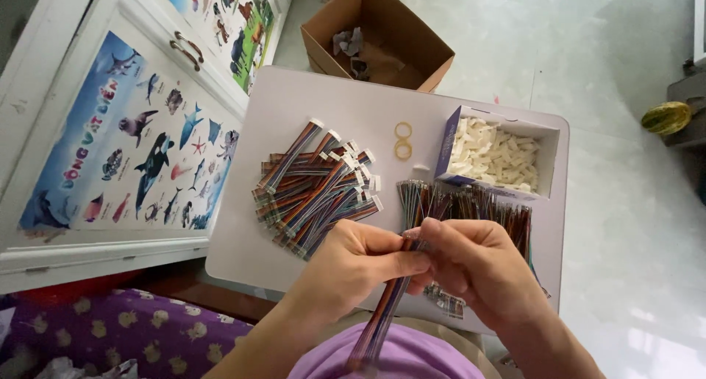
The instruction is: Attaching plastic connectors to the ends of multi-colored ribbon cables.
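Nearest: a multicoloured ribbon cable strip (382, 313) runs from the lap up and slightly right to where both hands meet. Long axis near-to-far, leaning right at the far end. Near end hangs loose over the purple clothing, blurred.

Left hand (353, 265) wraps the strip from the left, fingers pressed together around it, thumb toward the top end. Right hand (471, 265) comes in from the right, grip pinching the strip's far tip between thumb and fingertips. Both hands touching at that tip; right hand is the one on the very end, left just below it.

Just beyond the hands, on the white counter (294, 99): loose cable strips (471, 202) fanned right under the right hand, bare ends pointing far. Left of those, a pile of cable strips with white connectors (316, 188).

Farther: open box of white plastic connectors (496, 155) to the right, two yellow rubber bands (403, 140) beside it. Farthest, a cardboard box (375, 33) on the floor.
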